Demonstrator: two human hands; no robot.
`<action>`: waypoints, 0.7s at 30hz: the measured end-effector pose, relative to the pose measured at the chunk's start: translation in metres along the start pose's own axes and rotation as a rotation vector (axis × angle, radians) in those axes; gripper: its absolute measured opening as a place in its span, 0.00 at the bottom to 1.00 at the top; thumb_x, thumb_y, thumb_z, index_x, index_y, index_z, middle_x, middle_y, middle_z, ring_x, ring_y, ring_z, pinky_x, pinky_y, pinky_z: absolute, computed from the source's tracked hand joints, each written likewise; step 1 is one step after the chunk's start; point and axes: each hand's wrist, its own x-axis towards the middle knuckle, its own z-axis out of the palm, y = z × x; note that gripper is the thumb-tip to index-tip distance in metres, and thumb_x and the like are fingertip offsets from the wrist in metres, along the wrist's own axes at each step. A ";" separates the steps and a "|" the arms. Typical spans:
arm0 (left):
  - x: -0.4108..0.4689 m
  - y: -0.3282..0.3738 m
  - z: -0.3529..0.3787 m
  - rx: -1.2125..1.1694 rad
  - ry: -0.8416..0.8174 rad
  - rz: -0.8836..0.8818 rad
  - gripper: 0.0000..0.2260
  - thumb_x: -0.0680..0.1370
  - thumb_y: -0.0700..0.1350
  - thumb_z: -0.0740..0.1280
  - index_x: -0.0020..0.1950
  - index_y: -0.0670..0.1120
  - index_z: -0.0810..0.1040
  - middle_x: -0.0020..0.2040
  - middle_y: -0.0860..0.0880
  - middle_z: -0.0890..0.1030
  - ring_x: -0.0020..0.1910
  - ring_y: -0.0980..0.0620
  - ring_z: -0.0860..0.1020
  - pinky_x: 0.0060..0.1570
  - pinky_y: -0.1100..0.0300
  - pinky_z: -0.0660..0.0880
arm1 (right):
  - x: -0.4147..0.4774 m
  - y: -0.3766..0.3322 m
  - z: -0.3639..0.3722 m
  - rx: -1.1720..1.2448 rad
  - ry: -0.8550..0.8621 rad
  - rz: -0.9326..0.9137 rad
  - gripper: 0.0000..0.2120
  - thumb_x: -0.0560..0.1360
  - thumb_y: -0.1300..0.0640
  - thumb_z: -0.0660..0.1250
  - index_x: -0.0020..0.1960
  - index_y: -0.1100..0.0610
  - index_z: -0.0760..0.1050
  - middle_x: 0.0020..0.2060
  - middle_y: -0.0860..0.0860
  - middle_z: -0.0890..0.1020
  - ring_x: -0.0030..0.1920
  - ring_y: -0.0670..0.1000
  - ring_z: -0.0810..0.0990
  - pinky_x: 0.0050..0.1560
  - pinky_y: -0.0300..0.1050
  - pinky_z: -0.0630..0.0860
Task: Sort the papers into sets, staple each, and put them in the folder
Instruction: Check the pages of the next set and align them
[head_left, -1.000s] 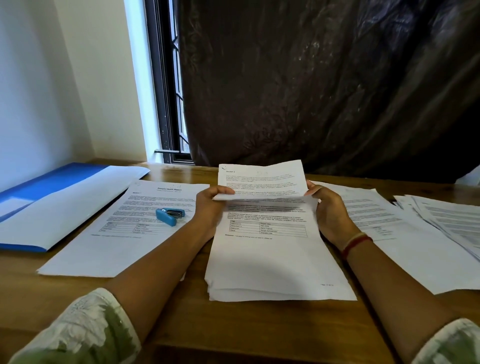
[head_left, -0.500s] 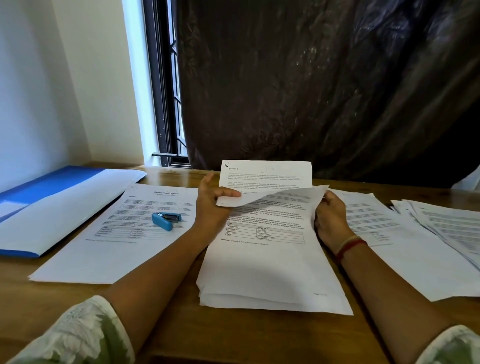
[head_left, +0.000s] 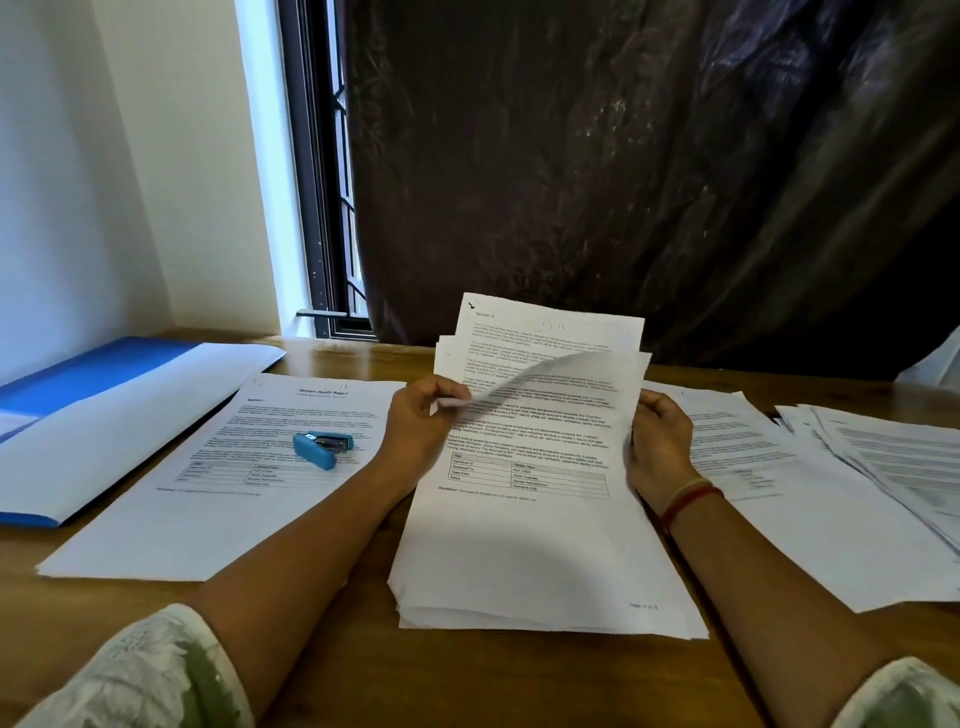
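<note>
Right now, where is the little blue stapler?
In the head view the blue stapler lies on a printed sheet left of the middle, between the blue folder and the left hand.

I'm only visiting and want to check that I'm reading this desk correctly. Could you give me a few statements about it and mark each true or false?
1. The blue stapler lies on a printed sheet to the left of both hands. True.
2. The left hand holds the stapler. False: its fingers pinch the corner of a lifted sheet of the middle stack.
3. The blue folder lies at the left side of the table. True.
4. The right hand lies flat on the table. False: it grips the right edge of the middle stack.
5. The red bangle is on the left wrist. False: it is on the right wrist.
</note>
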 end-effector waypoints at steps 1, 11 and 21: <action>0.000 -0.001 -0.001 -0.007 -0.009 0.005 0.14 0.72 0.29 0.70 0.39 0.49 0.82 0.57 0.45 0.79 0.60 0.44 0.76 0.52 0.57 0.79 | 0.000 -0.001 0.000 -0.004 0.000 -0.011 0.09 0.78 0.68 0.62 0.52 0.59 0.78 0.51 0.58 0.83 0.52 0.59 0.81 0.51 0.49 0.81; 0.000 -0.003 0.000 0.101 -0.015 0.046 0.12 0.72 0.31 0.71 0.38 0.48 0.81 0.72 0.46 0.70 0.69 0.45 0.69 0.53 0.68 0.76 | -0.009 -0.013 -0.009 0.004 -0.315 -0.071 0.07 0.80 0.61 0.62 0.50 0.55 0.79 0.42 0.52 0.83 0.40 0.51 0.82 0.39 0.42 0.81; -0.004 0.009 -0.002 0.036 -0.074 0.080 0.14 0.71 0.29 0.71 0.34 0.49 0.83 0.68 0.50 0.75 0.64 0.49 0.75 0.51 0.57 0.80 | -0.007 -0.016 -0.008 -0.071 -0.289 0.065 0.10 0.80 0.57 0.58 0.49 0.56 0.78 0.42 0.54 0.82 0.49 0.58 0.79 0.55 0.54 0.77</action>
